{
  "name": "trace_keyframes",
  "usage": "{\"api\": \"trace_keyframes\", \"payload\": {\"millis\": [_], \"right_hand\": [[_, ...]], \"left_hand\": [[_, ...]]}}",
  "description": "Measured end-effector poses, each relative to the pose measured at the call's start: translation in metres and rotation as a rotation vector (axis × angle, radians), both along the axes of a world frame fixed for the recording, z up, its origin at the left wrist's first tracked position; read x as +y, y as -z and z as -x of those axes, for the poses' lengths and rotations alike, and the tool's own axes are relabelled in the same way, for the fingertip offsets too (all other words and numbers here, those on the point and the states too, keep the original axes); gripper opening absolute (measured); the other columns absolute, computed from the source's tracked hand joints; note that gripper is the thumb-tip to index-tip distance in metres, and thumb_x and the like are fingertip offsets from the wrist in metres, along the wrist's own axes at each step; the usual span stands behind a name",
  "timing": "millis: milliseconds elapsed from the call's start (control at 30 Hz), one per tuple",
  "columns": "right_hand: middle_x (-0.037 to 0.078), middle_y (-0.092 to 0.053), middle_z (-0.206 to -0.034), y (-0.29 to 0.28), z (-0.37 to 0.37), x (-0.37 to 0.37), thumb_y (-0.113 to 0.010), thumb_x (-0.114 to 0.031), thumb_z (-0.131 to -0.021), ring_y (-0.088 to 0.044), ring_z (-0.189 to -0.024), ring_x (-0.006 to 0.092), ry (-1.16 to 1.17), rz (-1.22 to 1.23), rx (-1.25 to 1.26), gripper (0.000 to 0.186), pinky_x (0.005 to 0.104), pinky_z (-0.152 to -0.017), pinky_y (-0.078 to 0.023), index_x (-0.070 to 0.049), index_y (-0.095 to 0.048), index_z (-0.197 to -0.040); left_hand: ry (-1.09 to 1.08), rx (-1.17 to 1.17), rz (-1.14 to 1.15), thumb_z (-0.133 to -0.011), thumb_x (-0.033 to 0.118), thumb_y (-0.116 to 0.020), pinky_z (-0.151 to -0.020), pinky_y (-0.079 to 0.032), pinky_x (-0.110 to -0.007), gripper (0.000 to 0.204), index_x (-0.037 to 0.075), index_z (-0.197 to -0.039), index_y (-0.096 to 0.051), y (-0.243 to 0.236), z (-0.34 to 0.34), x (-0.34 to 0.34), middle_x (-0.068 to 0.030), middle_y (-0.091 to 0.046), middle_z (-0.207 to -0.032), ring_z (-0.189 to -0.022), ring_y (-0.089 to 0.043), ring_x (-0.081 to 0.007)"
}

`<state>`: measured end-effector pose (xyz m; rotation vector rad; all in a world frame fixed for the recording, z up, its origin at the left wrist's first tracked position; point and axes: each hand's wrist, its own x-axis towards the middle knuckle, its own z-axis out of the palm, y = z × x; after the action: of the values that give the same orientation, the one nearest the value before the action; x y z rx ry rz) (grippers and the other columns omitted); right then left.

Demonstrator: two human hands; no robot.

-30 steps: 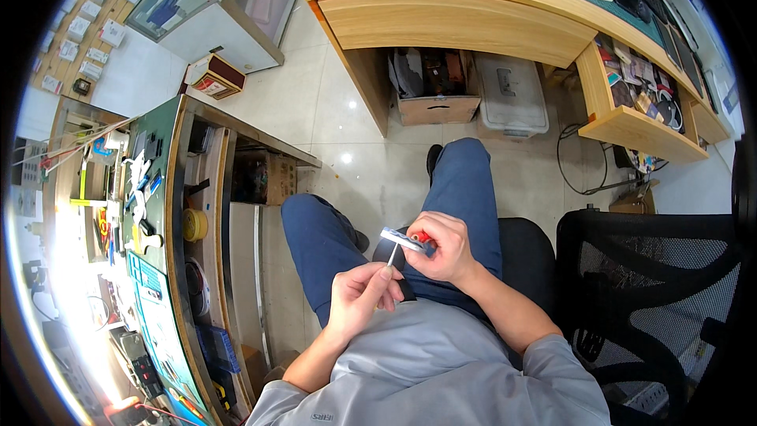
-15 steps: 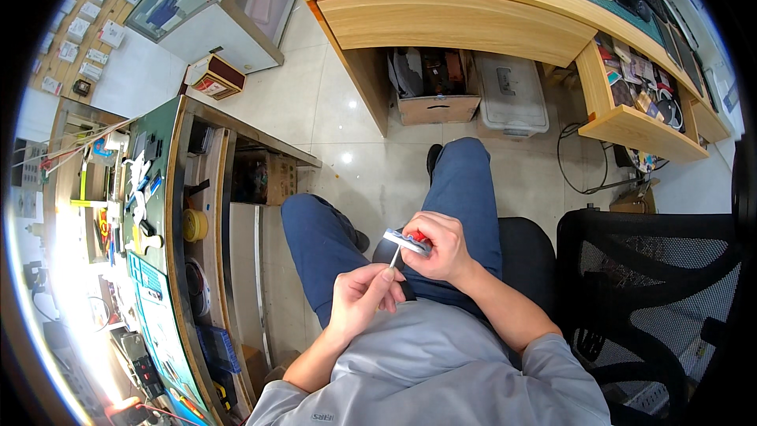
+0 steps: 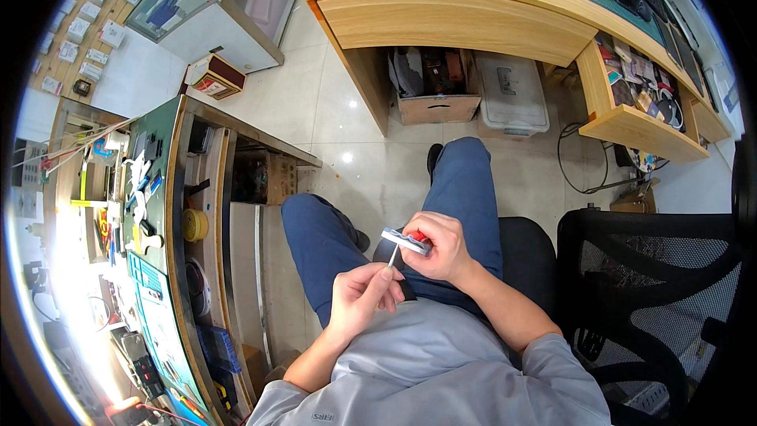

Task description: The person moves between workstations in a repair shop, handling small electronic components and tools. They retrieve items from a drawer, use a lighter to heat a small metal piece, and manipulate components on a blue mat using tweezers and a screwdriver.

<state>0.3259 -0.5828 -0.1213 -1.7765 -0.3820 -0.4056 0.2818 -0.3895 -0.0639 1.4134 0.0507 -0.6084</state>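
Note:
My right hand is closed around a small flat grey part with something red behind it, held over my lap. My left hand pinches a thin white stick whose tip touches the underside of the grey part. Both hands sit close together above my blue-trousered thighs. What the red piece is cannot be made out.
A green-topped workbench with tools and a yellow tape roll runs along my left. A wooden desk stands ahead with a cardboard box and plastic bin under it. A black mesh chair is at my right.
My left hand has shifted slightly, with the stick tip staying at the grey part. The right hand holds nearly still.

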Motion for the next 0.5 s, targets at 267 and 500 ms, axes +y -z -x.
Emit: {"api": "trace_keyframes", "payload": {"millis": [267, 500], "right_hand": [[0.009, -0.054, -0.063, 0.0017, 0.0002, 0.0012, -0.071, -0.002, -0.067, -0.053, -0.053, 0.0238, -0.009, -0.003, -0.020, 0.014, 0.0336, -0.050, -0.040, -0.001, -0.061, -0.077], [0.009, -0.054, -0.063, 0.0003, -0.0014, 0.0013, -0.070, -0.002, -0.067, -0.053, -0.053, 0.0240, -0.011, 0.002, -0.022, 0.014, 0.0336, -0.050, -0.040, -0.002, -0.060, -0.077]], "left_hand": [[0.012, -0.002, 0.000, -0.108, 0.016, -0.052, -0.054, -0.045, -0.021, 0.026, -0.002, -0.103, -0.071, -0.0009, -0.0006, -0.0004, -0.0065, -0.072, -0.078, -0.061, -0.063, -0.0085], [0.017, -0.009, -0.004, -0.108, 0.016, -0.052, -0.054, -0.045, -0.021, 0.026, -0.002, -0.104, -0.071, -0.0009, -0.0007, -0.0002, -0.0065, -0.072, -0.078, -0.061, -0.063, -0.0084]]}}
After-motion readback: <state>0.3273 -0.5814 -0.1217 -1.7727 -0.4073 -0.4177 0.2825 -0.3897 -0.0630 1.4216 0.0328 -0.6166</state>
